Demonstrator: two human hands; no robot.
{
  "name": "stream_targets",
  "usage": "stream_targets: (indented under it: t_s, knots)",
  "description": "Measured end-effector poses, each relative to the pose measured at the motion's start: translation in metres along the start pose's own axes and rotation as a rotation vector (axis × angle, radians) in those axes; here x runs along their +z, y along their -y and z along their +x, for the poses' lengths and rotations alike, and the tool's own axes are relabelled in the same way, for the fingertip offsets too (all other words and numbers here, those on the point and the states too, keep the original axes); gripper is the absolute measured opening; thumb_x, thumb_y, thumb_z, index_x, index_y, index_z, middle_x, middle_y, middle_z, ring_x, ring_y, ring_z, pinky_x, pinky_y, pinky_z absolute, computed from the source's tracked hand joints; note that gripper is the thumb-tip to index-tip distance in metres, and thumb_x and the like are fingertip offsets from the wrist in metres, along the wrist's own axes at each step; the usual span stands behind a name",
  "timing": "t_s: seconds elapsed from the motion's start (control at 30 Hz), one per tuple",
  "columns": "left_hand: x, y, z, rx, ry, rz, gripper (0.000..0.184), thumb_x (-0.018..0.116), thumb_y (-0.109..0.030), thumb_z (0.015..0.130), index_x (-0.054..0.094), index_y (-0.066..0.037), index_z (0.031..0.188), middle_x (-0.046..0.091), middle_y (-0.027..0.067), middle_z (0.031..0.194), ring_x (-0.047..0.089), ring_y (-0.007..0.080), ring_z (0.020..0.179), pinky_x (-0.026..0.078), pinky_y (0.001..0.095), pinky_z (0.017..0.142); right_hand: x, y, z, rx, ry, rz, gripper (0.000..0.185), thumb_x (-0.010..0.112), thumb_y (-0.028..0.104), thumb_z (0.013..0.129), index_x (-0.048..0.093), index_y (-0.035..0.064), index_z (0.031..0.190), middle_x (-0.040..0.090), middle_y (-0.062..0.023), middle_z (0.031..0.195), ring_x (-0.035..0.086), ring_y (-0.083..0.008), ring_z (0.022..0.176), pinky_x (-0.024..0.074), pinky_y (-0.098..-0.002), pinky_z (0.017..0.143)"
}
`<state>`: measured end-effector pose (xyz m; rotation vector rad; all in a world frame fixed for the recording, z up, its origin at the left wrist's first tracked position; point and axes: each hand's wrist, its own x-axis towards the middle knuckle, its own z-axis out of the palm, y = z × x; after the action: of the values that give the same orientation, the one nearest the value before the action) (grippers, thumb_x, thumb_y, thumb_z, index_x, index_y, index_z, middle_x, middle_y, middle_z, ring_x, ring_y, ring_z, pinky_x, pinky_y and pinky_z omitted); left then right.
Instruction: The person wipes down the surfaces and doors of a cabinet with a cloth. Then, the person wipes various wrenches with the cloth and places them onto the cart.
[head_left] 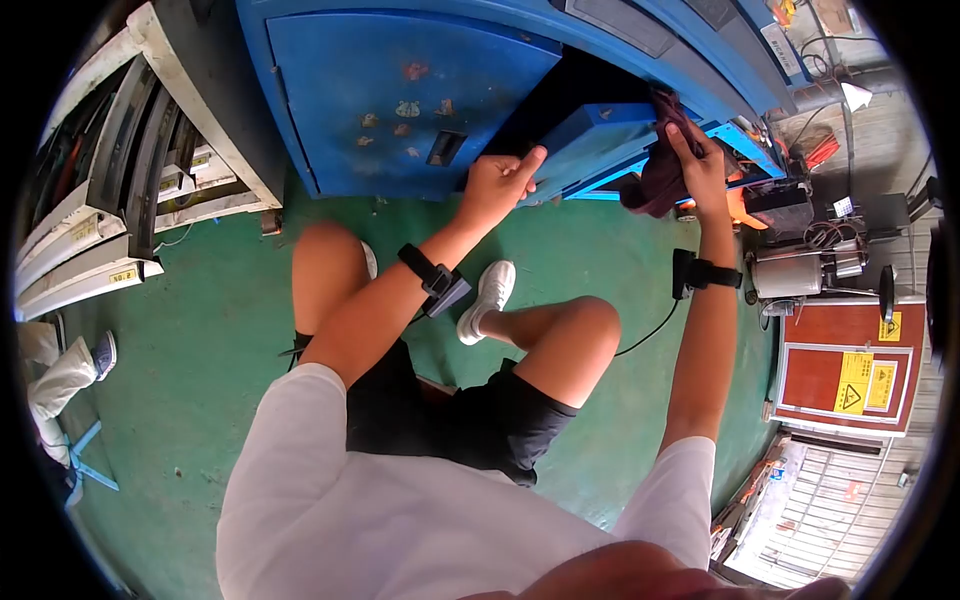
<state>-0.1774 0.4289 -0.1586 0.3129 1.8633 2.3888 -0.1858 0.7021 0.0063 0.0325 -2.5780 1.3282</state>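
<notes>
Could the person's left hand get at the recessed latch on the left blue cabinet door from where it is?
Probably yes: the left hand is close to the recessed latch, with nothing visible between them, though it may first have to leave the open door beside its fingers.

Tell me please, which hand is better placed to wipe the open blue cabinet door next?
Probably the right hand: it holds the dark maroon cloth at one end of the open blue cabinet door. The left hand, without cloth, is at the other end, perhaps better for steadying.
</notes>
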Motion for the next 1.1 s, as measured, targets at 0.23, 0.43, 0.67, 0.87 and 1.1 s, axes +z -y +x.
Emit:
stream_targets:
  t_s: [0.23, 0.43, 0.67, 0.87, 1.1]
  knots:
    - [-0.011, -0.008, 0.008, -0.306, 0.328, -0.018, 0.058, 0.047, -0.054, 0.103, 0.068, 0.000, 0.100, 0.067, 0.0084, 0.078, 0.056, 0.0105, 0.059, 0.044, 0.0240, 0.055, 0.023, 0.001, 0.012, -0.098, -0.302, -0.327, 0.048, 0.072, 0.039, 0.090, 0.069, 0.0035, 0.121, 0.074, -0.0189, 0.101, 0.070, -0.0246, 0.092, 0.0520, -0.0337, 0.087]
    - [-0.013, -0.005, 0.013, -0.187, 0.309, 0.084, 0.036, 0.056, -0.024, 0.100, 0.055, -0.006, 0.131, 0.069, 0.0067, 0.091, 0.058, 0.0104, 0.063, 0.047, 0.0245, 0.059, 0.044, 0.018, -0.001, -0.069, -0.347, -0.482, 0.046, 0.069, 0.041, 0.091, 0.070, 0.0046, 0.120, 0.070, -0.0250, 0.102, 0.069, -0.0388, 0.096, 0.0526, -0.0410, 0.086]
    - [-0.018, 0.012, 0.028, 0.017, 0.209, 0.309, 0.030, 0.061, -0.017, 0.096, 0.066, -0.005, 0.123, 0.072, 0.0110, 0.104, 0.067, 0.0196, 0.092, 0.053, 0.0325, 0.082, 0.079, -0.015, -0.001, -0.446, -0.685, -0.524, 0.040, 0.072, 0.028, 0.090, 0.069, 0.0023, 0.120, 0.066, -0.0242, 0.105, 0.064, -0.0402, 0.090, 0.0508, -0.0454, 0.087]
    - [-0.041, -0.003, 0.021, 0.083, 0.274, 0.577, 0.028, 0.063, -0.021, 0.091, 0.068, -0.007, 0.115, 0.073, 0.0131, 0.106, 0.070, 0.0286, 0.096, 0.054, 0.0384, 0.084, 0.064, -0.062, 0.008, -0.372, -0.867, -0.053, 0.036, 0.073, 0.013, 0.088, 0.064, -0.0030, 0.118, 0.066, -0.0161, 0.108, 0.065, -0.0263, 0.098, 0.0503, -0.0375, 0.091]
    - [-0.056, -0.013, 0.018, 0.102, 0.212, 0.675, 0.040, 0.072, -0.031, 0.089, 0.064, -0.008, 0.121, 0.071, 0.0118, 0.112, 0.069, 0.0261, 0.099, 0.055, 0.0390, 0.084, 0.061, 0.003, -0.003, -0.557, -0.963, 0.124, 0.027, 0.060, 0.005, 0.096, 0.055, -0.0057, 0.120, 0.062, -0.0142, 0.112, 0.058, -0.0213, 0.102, 0.0475, -0.0336, 0.095]
